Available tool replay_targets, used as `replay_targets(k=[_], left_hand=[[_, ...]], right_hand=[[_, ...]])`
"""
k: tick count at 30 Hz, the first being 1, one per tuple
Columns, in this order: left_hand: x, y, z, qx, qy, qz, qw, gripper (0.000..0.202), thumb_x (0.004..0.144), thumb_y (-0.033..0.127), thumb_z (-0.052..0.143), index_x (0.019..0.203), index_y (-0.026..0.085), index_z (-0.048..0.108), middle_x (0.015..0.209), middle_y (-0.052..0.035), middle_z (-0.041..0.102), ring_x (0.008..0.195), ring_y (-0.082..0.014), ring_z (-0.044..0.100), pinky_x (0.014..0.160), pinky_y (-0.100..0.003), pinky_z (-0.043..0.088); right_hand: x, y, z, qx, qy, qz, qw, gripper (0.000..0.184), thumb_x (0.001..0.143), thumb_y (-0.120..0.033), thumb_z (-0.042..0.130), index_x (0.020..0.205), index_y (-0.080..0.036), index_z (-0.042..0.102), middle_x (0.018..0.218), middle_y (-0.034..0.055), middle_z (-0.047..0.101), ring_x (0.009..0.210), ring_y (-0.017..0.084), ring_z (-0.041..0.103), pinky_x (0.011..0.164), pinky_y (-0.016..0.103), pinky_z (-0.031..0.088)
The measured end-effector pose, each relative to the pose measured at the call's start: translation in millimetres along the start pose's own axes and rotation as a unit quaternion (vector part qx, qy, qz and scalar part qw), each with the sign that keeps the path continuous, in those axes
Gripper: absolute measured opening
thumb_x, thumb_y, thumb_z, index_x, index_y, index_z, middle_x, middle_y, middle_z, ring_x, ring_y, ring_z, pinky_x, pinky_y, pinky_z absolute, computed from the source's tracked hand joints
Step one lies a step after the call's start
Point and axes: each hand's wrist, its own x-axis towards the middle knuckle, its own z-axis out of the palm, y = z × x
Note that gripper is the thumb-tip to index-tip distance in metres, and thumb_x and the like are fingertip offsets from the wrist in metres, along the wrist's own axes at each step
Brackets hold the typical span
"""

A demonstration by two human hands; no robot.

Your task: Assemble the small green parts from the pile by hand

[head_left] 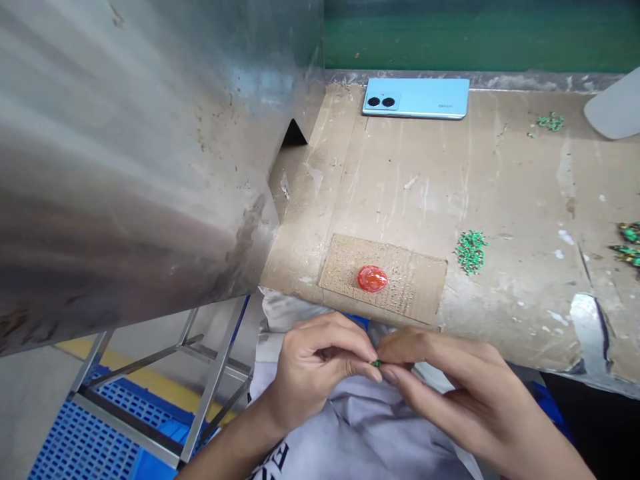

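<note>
Green piece (377, 363), tiny and mostly hidden, at the meeting point of both hands' fingertips, over the pale clothing (345, 427) of the lap and just off the near edge of the desk (410, 183). Pinched on one side by thumb and forefinger of the left hand (316, 370), on the other by thumb and forefinger of the right hand (463, 383); closed grip at both sides, but cannot tell which one bears the piece. Looks like a step of fine fingertip work on a single small part, probably midway, with exact alignment out of sight. Calls for light, even pressure next, with both pinches steady and no slip of so small a part into the lap. Beyond the hands, on the desk, a strip of cardboard (427, 280) with a glossy red oval item (372, 279) on top; cannot tell whether solid or a shallow holder. Just right of the cardboard, a loose heap of green bits (471, 253), seemingly similar to the held one, within easy reach. Farther out, a smaller green cluster (551, 122), a light blue phone (425, 100) lying flat near the far edge, and, to the left, a tall metal panel (150, 167).
</note>
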Motion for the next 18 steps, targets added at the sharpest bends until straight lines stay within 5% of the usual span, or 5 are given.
replay_targets(k=[6,13,18], left_hand=[[-0.7,-0.4,1.1,-0.007,0.006,-0.002,1.0,0.01,0.085,0.029,0.091,0.079,0.023,0.085,0.074,-0.0021,0.08,0.068,-0.0158,0.075,0.065,-0.023,0.06],[2.7,-4.1,1.9,-0.001,0.013,0.07,0.997,0.016,0.082,0.027,0.093,0.078,0.018,0.081,0.073,-0.0021,0.077,0.066,-0.0133,0.073,0.063,-0.019,0.058],[2.4,-2.5,1.8,0.027,0.008,0.083,0.996,0.017,0.083,0.024,0.092,0.076,0.017,0.078,0.073,-0.0011,0.076,0.068,-0.013,0.073,0.065,-0.019,0.059]], right_hand=[[-3.8,-1.4,1.3,-0.013,0.01,-0.018,1.0,0.012,0.102,-0.016,0.067,0.111,-0.025,0.069,0.091,-0.002,0.079,0.074,0.01,0.076,0.067,0.017,0.061],[-5.1,-3.7,4.7,0.049,0.007,0.014,0.999,0.018,0.101,-0.015,0.068,0.113,-0.028,0.069,0.096,-0.0051,0.079,0.083,0.007,0.076,0.077,0.013,0.059],[-8.4,-2.6,9.0,0.054,0.022,0.056,0.997,0.016,0.1,-0.018,0.07,0.109,-0.031,0.067,0.088,-0.008,0.077,0.073,0.007,0.073,0.068,0.012,0.057]])
